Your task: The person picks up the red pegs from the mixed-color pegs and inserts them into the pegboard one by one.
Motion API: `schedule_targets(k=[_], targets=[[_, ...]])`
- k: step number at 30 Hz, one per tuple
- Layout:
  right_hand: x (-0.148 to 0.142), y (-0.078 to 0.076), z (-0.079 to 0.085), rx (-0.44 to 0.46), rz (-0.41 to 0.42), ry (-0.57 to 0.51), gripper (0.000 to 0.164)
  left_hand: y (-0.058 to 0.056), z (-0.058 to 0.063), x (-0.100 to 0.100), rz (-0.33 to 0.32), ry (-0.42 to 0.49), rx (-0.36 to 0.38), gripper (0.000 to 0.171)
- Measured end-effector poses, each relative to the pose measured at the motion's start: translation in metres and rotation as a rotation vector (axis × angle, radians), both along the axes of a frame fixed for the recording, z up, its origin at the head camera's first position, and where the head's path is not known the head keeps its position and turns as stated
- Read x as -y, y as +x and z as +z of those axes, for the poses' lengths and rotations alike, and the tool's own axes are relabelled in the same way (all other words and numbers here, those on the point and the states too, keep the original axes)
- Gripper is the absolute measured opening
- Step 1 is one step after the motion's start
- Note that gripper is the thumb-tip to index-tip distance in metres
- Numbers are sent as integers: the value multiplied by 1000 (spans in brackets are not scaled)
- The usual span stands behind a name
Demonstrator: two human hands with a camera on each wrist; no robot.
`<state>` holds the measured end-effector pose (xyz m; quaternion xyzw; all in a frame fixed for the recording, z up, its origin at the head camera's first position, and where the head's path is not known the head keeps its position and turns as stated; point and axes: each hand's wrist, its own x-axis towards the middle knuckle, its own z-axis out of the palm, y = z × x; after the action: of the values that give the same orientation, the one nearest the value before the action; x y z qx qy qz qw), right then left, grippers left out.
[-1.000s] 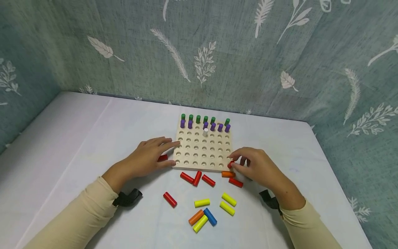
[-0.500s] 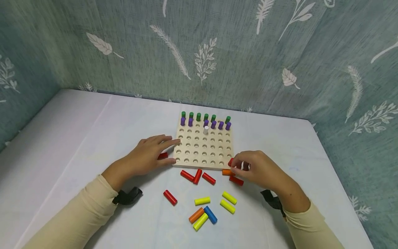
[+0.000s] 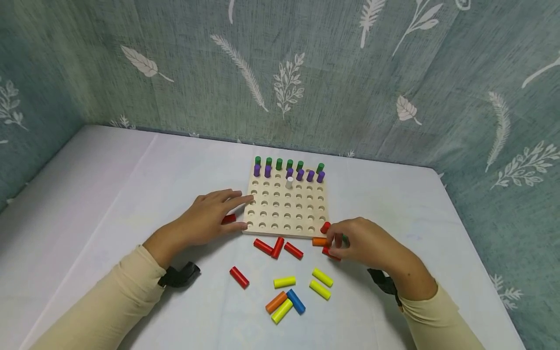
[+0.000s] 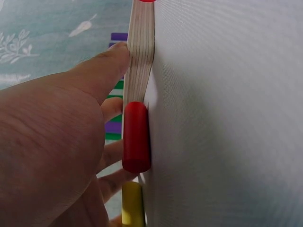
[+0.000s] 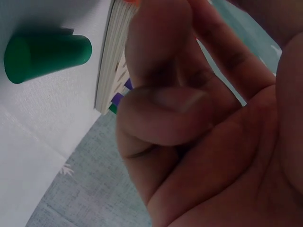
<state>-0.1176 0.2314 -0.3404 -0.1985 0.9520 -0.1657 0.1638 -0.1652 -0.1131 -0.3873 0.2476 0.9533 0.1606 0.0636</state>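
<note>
My left hand [image 3: 214,218] rests with spread fingers along the left edge of the wooden pegboard [image 3: 276,219], thumb at its front corner. Beside that palm lies a red peg [image 4: 136,142], partly covered in the head view. A red peg [image 3: 325,227] stands in the front right corner hole. My right hand [image 3: 360,243] hovers just off that corner with bent fingers and nothing visible between them. Its fingertips overlap a lying red peg [image 3: 329,253] and come close to an orange peg [image 3: 319,241]. A green peg [image 5: 47,56] lies near the right hand, mostly hidden in the head view.
Green pegs [image 3: 279,164] and purple pegs [image 3: 268,171] stand in the back rows, with a white peg [image 3: 289,183] in front. Loose red pegs [image 3: 293,250], yellow pegs [image 3: 320,289], an orange peg [image 3: 276,303] and a blue peg [image 3: 296,301] lie nearer. A patterned cloth [image 3: 280,73] hangs behind.
The right hand has let go of the red peg, which now stands at the front right corner, and has moved slightly down and right. The left hand has stayed in place.
</note>
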Motion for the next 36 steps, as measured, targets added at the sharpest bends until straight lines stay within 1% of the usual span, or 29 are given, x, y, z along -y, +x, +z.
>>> schedule_targets(k=[4,10,17,21,24,29,32,36], targets=[[2,-1,0,38,-7,33,17,0,2,0,0,0,17,72],[5,-3,-4,43,-15,68,21,-1,5,0,3,5,10,72],[9,-3,-9,79,-26,92,20,1,2,1,3,5,37,72],[10,-3,-10,91,-19,112,18,0,1,1,5,4,24,72],[10,-4,-11,100,-8,114,17,-1,1,1,4,4,20,72],[10,-2,-12,110,-16,93,18,1,-1,1,-3,3,36,72],[10,-2,-12,100,-21,87,19,0,-1,1,-2,3,24,72],[10,-4,-13,100,0,86,18,-1,0,1,2,4,20,72]])
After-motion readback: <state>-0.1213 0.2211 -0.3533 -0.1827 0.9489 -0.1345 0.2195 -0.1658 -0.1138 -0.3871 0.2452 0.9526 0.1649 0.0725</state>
